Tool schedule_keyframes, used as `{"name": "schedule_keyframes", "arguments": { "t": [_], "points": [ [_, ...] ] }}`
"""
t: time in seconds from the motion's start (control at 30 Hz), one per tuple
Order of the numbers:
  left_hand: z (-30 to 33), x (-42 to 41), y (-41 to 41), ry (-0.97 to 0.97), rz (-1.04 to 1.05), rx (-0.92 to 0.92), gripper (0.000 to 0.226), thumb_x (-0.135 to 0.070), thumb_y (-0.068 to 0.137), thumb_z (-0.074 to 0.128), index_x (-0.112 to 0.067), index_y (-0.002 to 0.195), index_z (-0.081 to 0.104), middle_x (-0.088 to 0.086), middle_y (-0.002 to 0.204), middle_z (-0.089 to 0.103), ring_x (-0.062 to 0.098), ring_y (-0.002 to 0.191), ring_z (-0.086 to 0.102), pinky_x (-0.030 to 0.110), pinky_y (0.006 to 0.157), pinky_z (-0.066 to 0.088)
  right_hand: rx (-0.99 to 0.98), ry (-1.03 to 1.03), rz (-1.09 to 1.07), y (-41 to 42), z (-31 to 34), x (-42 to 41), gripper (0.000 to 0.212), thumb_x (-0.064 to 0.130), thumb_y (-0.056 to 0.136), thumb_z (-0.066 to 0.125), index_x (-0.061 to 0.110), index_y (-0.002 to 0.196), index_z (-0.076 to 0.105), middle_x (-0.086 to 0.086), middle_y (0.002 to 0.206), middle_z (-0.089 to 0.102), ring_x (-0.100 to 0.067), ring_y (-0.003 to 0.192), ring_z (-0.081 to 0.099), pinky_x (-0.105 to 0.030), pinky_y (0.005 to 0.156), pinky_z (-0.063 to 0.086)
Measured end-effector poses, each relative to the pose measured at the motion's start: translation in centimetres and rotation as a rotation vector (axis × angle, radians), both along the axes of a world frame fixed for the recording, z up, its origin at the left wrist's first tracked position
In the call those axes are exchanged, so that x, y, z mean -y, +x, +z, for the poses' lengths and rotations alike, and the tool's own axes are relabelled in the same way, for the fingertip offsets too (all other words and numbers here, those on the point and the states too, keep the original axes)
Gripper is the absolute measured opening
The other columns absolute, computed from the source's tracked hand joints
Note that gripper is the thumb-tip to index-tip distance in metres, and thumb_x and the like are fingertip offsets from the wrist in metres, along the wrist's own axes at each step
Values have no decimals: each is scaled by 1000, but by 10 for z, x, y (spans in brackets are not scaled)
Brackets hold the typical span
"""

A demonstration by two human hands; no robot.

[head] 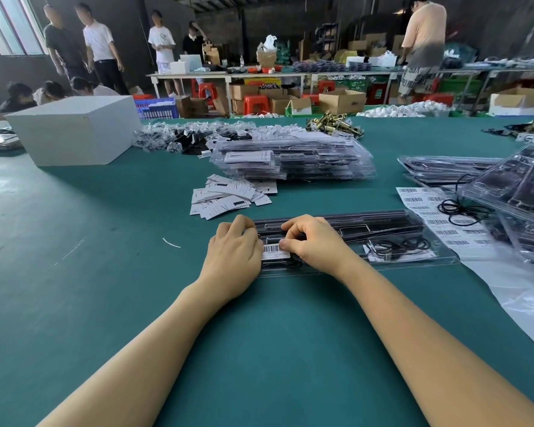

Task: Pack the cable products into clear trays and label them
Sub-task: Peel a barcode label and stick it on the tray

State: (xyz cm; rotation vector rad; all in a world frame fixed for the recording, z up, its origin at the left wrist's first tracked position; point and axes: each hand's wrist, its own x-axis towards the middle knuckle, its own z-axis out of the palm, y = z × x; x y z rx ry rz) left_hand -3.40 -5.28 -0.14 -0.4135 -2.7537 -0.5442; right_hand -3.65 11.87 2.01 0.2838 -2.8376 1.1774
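Left hand (233,251) and right hand (313,241) fingers curled, pinching barcode label (272,250) onto clear tray (413,241), green table (105,272)

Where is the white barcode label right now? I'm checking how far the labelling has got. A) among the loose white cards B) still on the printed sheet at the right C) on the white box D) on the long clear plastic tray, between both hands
D: the white barcode label lies on the long clear plastic tray, between the left hand and right hand, whose fingers are on it.
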Motion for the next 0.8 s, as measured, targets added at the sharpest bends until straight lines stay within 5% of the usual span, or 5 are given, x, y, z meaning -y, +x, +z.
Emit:
{"name": "schedule_keyframes", "arguments": {
  "t": [0.8],
  "points": [
    [2,-1,3,-82,-8,-82,27,-26,97,41,-7,91,59,7,110,48,26,93,40,37,80,38,-80,161,12,-2,-5,1,18,28,87,63,23,72,55,12,124,56,-12,116,40,-23,86,29]
  ]
}}
